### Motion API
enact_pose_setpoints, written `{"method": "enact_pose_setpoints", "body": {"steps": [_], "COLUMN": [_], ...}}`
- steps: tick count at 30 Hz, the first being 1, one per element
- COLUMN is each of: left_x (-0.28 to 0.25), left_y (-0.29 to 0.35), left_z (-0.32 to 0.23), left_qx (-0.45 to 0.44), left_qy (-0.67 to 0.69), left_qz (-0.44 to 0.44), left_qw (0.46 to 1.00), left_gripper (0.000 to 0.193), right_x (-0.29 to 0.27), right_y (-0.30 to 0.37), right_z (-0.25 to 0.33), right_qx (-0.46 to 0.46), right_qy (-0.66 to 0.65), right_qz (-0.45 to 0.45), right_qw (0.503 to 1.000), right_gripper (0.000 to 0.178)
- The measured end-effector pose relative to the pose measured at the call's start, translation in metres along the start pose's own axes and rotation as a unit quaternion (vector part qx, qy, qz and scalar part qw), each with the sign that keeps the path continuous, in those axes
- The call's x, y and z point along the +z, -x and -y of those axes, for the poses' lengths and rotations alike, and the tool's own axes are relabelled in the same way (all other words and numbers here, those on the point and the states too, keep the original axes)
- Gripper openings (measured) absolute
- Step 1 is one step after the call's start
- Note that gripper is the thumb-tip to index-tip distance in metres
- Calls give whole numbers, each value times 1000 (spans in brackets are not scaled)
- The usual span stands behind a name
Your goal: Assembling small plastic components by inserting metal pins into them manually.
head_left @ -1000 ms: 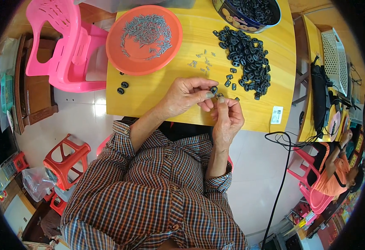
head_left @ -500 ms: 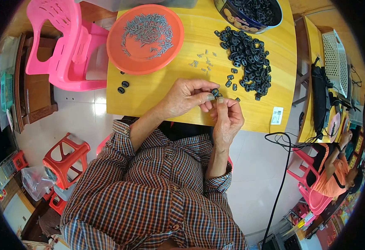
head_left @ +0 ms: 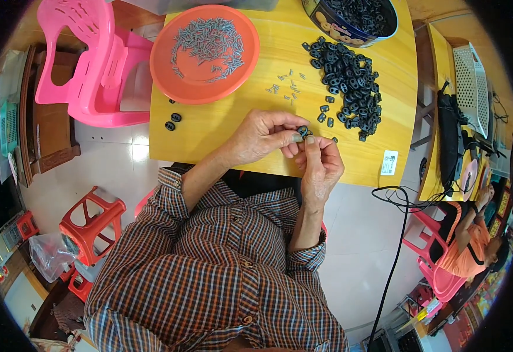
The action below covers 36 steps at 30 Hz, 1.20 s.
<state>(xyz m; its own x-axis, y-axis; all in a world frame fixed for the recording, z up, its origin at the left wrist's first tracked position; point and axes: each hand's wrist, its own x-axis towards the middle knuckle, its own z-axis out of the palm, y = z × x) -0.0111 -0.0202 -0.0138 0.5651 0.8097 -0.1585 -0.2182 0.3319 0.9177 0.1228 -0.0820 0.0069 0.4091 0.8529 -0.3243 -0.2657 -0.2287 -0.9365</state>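
Over the table's front edge, my left hand (head_left: 263, 138) pinches a small black two-holed oval plastic piece (head_left: 303, 130) between thumb and fingers. My right hand (head_left: 321, 165) closes on the same piece from the other side, its thumb against the lower end; its fingertips hide part of it. Just beyond lie loose grey screws (head_left: 291, 88). A heap of similar black pieces (head_left: 350, 88) spreads to the right, with a few strays near my right hand. Off to the left, several black ovals with grey bits in their holes (head_left: 173, 121) sit on the table.
An orange-red plate (head_left: 165, 82) full of grey screws stands at the far left of the yellow table (head_left: 239, 117). A round tin (head_left: 344, 32) of black parts is at the far right. A pink chair (head_left: 101, 94), a red stool (head_left: 92, 223) and a black cable (head_left: 394, 258) surround it. Another person (head_left: 470, 246) sits at right.
The black piece has tilted slightly between my fingertips. Both hands stay in nearly the same place.
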Motion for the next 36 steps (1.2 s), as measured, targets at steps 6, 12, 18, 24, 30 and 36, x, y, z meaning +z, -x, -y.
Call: {"method": "enact_pose_setpoints", "body": {"steps": [6,12,18,24,30,36], "left_x": [0,0,-6,-9,-10,-12], "left_y": [0,0,1,3,4,5], "left_z": [0,-2,-2,-6,-7,-5], "left_qx": [8,8,-10,-14,-8,-12], "left_qy": [-2,4,28,45,55,51], "left_qz": [1,3,21,51,63,71], "left_qw": [1000,1000,999,998,996,996], "left_gripper": [25,24,23,23,24,24], "right_x": [1,-2,-9,-15,-21,-20], "right_y": [0,-1,-2,-4,-8,-8], "right_z": [3,3,6,7,5,5], "right_qx": [11,8,37,52,55,60], "right_qy": [5,8,-1,-25,-37,-35], "right_qz": [7,22,67,105,128,132], "right_qw": [1000,1000,997,993,990,989], "right_gripper": [14,14,12,7,8,9]}}
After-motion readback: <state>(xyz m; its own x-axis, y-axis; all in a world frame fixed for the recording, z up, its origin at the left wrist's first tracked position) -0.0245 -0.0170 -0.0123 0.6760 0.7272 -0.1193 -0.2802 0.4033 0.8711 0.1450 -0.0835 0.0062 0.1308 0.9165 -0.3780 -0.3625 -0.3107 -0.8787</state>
